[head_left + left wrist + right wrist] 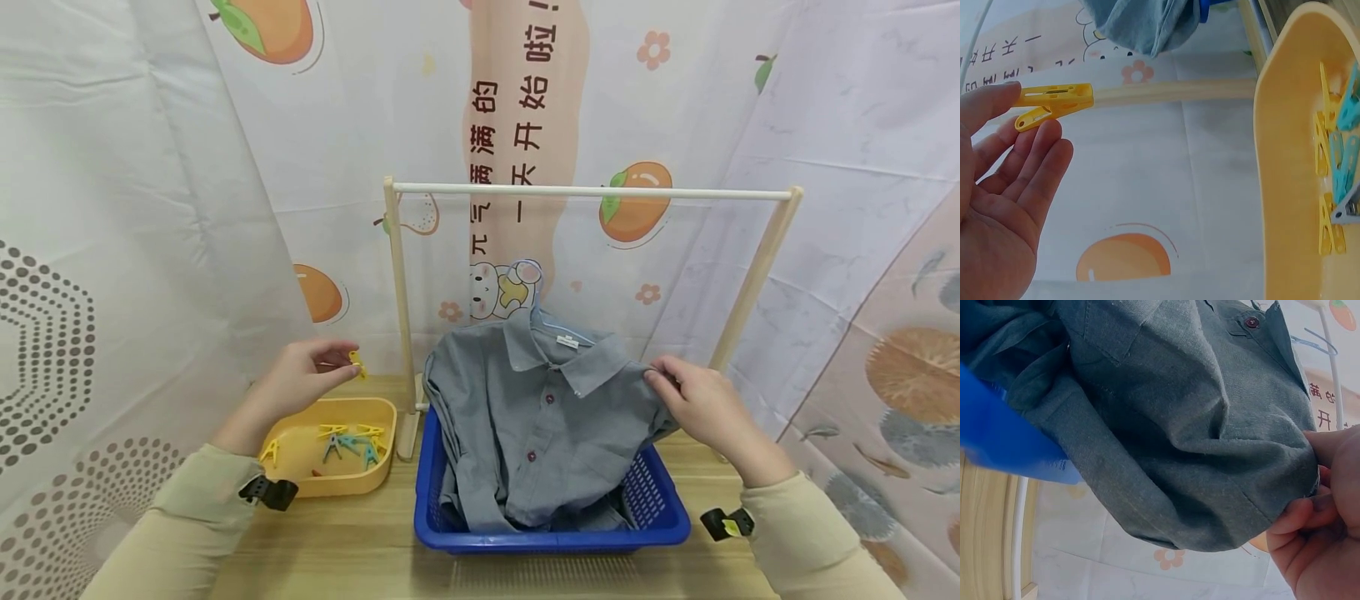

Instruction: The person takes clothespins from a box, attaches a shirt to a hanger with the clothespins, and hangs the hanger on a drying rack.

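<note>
My left hand pinches a yellow clothespin between thumb and fingers, above the yellow tray. In the left wrist view the pin points away from the fingertips. With thumb and curled fingers my right hand grips the shoulder of a grey button shirt. A pale blue hanger sits inside the collar, its hook standing up. The shirt's lower part lies in a blue basket. Cloth bunches between the right thumb and fingers in the right wrist view.
A wooden rack with a white rail stands behind the basket. Inside the tray lie several yellow and teal clothespins and a grey clothespin. Printed curtains hang at the back and sides. Everything stands on a wood-grain table.
</note>
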`<move>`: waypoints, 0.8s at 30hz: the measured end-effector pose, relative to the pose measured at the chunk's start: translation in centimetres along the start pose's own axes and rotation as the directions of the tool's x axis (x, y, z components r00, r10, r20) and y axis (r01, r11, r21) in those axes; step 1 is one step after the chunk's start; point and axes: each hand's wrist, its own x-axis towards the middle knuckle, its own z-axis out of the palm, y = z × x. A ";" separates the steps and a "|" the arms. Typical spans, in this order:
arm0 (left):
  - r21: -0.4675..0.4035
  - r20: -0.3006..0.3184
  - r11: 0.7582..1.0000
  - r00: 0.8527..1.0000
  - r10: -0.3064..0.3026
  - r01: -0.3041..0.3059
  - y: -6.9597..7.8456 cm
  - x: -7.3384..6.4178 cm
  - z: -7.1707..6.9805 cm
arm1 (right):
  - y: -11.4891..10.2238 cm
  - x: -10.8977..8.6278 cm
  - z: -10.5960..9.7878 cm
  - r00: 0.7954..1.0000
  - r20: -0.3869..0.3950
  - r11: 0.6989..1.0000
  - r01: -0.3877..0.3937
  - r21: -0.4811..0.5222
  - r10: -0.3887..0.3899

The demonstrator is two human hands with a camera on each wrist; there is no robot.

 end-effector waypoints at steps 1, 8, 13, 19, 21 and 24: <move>-0.003 0.000 1.000 1.000 0.004 -0.004 0.1 0.1 0.1 | 0.0 0.0 0.0 1.000 -0.001 1.000 0.000 0.001 0.000; -0.049 -0.007 0.998 0.999 0.049 -0.049 1.0 0.6 1.3 | -0.1 0.0 0.0 1.000 -0.005 1.000 -0.004 0.001 0.004; -0.090 -0.012 0.992 0.996 0.089 -0.089 1.5 1.1 2.3 | -0.2 0.0 0.0 1.000 -0.005 1.000 -0.010 0.008 0.010; -0.120 -0.015 0.988 0.995 0.100 -0.101 2.2 1.6 3.0 | 0.0 0.0 0.2 0.999 -0.040 1.000 0.000 -0.004 -0.001; -0.123 -0.016 0.987 0.995 0.098 -0.099 2.4 1.7 3.1 | 0.1 0.0 0.3 0.999 -0.052 1.000 0.011 -0.011 -0.012; -0.128 -0.017 0.987 0.995 0.097 -0.099 2.6 1.7 3.0 | 0.2 0.0 0.4 0.997 -0.066 0.999 0.026 -0.023 -0.027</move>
